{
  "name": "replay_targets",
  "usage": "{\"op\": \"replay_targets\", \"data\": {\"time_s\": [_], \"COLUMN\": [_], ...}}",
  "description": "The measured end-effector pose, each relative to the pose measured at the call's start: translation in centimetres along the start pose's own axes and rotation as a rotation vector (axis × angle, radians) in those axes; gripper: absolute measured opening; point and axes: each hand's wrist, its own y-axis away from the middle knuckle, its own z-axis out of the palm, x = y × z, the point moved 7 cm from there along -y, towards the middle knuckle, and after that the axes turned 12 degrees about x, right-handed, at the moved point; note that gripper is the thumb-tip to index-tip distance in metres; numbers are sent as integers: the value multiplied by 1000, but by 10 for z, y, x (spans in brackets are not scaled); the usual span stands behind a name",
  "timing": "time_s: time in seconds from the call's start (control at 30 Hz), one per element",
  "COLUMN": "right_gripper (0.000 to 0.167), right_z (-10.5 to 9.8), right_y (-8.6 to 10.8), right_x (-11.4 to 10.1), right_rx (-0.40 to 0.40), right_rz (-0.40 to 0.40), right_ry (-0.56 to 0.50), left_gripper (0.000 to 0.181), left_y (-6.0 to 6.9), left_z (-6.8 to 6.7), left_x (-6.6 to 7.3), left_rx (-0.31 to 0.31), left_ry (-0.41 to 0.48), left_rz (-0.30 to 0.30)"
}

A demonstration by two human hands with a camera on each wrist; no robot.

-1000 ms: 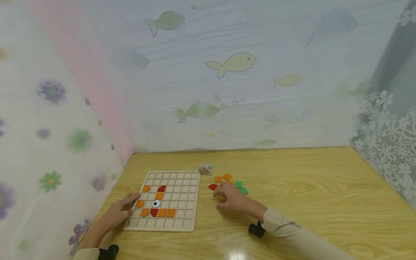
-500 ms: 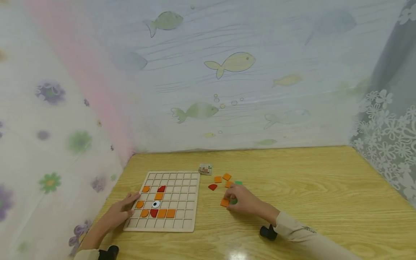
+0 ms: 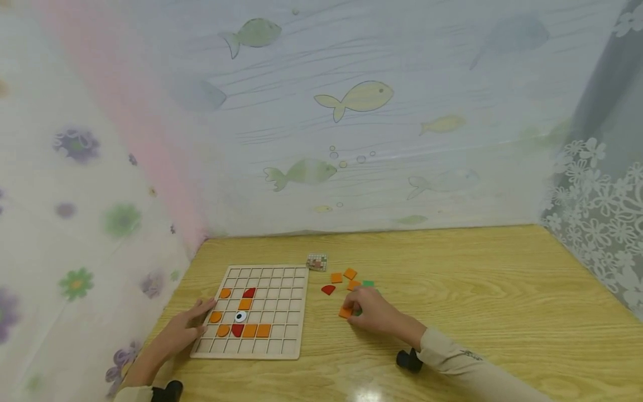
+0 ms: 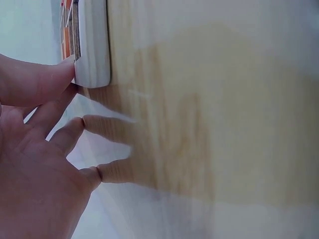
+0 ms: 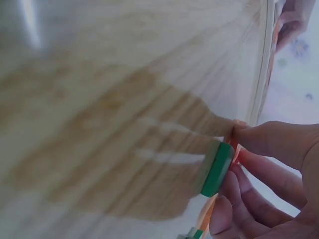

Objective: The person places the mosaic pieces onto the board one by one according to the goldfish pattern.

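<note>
A wooden grid board lies on the table with orange, red and eye-marked pieces in its squares. At its left edge rests my left hand; in the left wrist view the thumb touches the rim, while the other fingers reach down to the tabletop. Right of the board, my right hand pinches an orange square tile between thumb and fingers, low over the table. Beside that tile, the right wrist view has a green tile close under the fingers. The hand partly hides the tiles there.
Loose orange tiles, a red quarter-round piece and a green tile lie beyond the right hand. A small pattern card sits at the board's far right corner. A fish-printed curtain closes off the table's back.
My right hand has moved right and slightly nearer from over the loose pieces, then a touch left, fingers at the orange tile. The left hand stays at the board's edge.
</note>
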Motion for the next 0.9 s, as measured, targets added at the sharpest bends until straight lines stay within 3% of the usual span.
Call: {"op": "replay_targets", "data": {"time_s": [0.33, 0.9], "right_gripper": [15, 22], "right_z": [4, 9], "right_y": [-5, -19], "right_x": [-3, -16], "right_rx": [-52, 12], "right_rz": [0, -33], "right_ry": [-19, -108], "left_gripper": [66, 65], "left_y": [1, 2], "left_z": [1, 0], "left_x": [0, 1], "left_rx": [-24, -20], "left_ry": [21, 39], "left_rz": [-33, -19]}}
